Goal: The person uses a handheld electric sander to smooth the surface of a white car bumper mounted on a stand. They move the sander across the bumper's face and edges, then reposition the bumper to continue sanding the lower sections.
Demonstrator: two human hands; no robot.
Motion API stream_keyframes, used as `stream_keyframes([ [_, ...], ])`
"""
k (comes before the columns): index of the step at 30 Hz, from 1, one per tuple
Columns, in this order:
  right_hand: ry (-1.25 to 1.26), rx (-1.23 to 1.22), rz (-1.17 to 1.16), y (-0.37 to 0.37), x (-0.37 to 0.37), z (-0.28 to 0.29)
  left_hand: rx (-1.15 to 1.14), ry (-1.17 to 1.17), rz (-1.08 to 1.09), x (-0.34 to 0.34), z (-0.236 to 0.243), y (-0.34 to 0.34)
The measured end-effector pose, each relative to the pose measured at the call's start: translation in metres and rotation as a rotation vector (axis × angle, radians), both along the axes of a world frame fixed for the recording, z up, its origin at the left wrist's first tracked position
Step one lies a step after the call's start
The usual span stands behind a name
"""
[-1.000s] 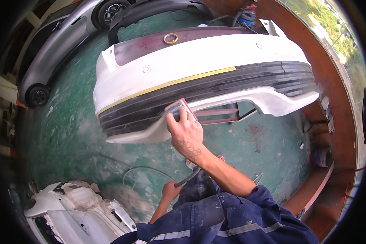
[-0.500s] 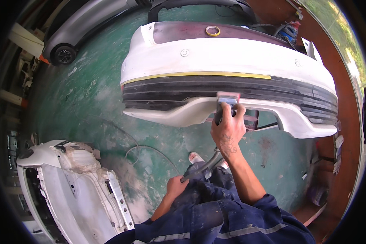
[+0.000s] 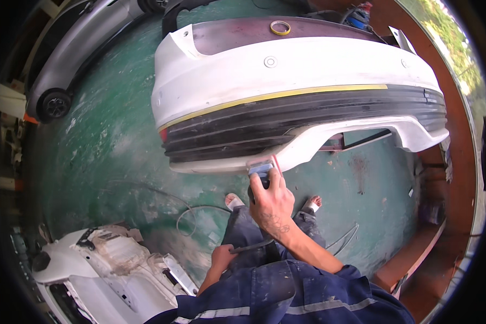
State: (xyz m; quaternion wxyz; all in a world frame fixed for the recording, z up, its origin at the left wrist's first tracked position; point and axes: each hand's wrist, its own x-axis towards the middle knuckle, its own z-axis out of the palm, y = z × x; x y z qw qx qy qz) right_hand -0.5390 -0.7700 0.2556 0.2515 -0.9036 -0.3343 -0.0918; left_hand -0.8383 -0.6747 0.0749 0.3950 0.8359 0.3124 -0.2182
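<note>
My right hand (image 3: 274, 206) is closed over a powered sander (image 3: 261, 169), a small tool with a flat rectangular pad. The pad is at the lower white edge of a car bumper (image 3: 216, 67), left of the cut-out; whether it presses there I cannot tell. A grey hose (image 3: 252, 246) runs low across my lap, and my left hand (image 3: 221, 258) is wrapped round it. Yellow masking tape (image 3: 286, 95) follows the seam between the bumper's white upper part and its ribbed black lower trim (image 3: 243, 125).
A roll of yellow tape (image 3: 280, 27) rests on top behind the bumper. A silver car (image 3: 92, 48) stands at the far left, a dismantled white body part (image 3: 108, 270) at the near left. Hose loops (image 3: 188, 218) lie on the green floor (image 3: 113, 146). A brown wall (image 3: 448, 102) bounds the right.
The sander has moved with my right hand leftward and down along the bumper's lower edge, away from the cut-out. My feet stand wider apart, and the view has shifted. My left hand keeps the hose.
</note>
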Motion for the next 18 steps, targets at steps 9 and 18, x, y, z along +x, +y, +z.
stream_keyframes([
  [9,0.203,-0.139,-0.576,0.027,0.028,0.050,-0.082,-0.183,-0.155,0.056,0.056,0.106],
  [18,0.096,0.091,-0.459,0.103,-0.066,-0.026,0.092,-0.031,-0.097,-0.037,0.015,0.197],
])
